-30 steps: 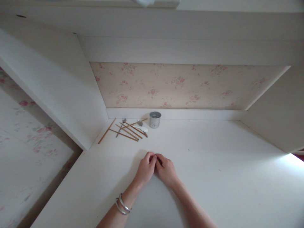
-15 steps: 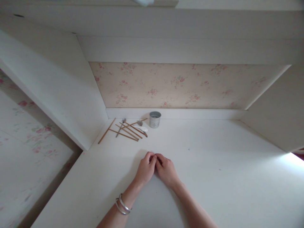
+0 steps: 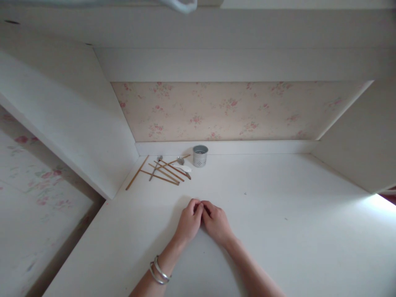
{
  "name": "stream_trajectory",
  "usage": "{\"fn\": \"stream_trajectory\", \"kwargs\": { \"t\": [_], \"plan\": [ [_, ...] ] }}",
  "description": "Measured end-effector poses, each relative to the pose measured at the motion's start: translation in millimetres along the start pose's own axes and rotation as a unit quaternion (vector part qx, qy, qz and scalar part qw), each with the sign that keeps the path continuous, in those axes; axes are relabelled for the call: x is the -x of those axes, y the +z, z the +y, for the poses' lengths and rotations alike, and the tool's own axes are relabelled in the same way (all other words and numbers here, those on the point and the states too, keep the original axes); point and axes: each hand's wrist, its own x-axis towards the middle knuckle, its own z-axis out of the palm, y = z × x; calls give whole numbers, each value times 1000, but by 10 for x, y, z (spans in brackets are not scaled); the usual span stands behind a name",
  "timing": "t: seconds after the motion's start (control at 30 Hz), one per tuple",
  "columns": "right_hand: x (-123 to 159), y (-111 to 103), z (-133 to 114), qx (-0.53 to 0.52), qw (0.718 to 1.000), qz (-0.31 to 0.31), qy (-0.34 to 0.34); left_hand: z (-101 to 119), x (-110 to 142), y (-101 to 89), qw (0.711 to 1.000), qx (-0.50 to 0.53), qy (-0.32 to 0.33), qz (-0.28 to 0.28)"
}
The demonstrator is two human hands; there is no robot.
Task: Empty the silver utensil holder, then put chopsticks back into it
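My left hand [image 3: 189,219] and my right hand [image 3: 215,221] rest together on the white tabletop, fingers curled and fingertips touching. Both are closed, and nothing shows in either. Beyond them to the left lies a loose heap of several wooden chopsticks [image 3: 160,177], some crossing each other. Among these are a white soup spoon [image 3: 183,168], a metal spoon [image 3: 180,160] and another metal spoon [image 3: 159,158] with its handle toward me. Just right of the heap, a grey metal utensil holder [image 3: 200,156] with small punched holes stands upright near the back ledge.
The white tabletop [image 3: 262,251] runs back to a low ledge [image 3: 247,147] below floral wallpaper. White panels stand at the left [image 3: 71,111] and right [image 3: 355,148], and a shelf [image 3: 216,62] overhangs the back. Two silver bangles [image 3: 159,271] circle my left wrist.
The camera view has shifted slightly, so the background sits a little differently in the picture. My hands keep the same pose, and the utensils and holder have not moved on the table.
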Motion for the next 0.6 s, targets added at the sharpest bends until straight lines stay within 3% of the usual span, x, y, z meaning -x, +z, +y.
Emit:
{"fn": "stream_trajectory", "kwargs": {
  "t": [0.6],
  "plan": [
    [-13,0,2,-11,1000,-2,-4,21,-11,10,1000,-3,6,-17]
  ]
}}
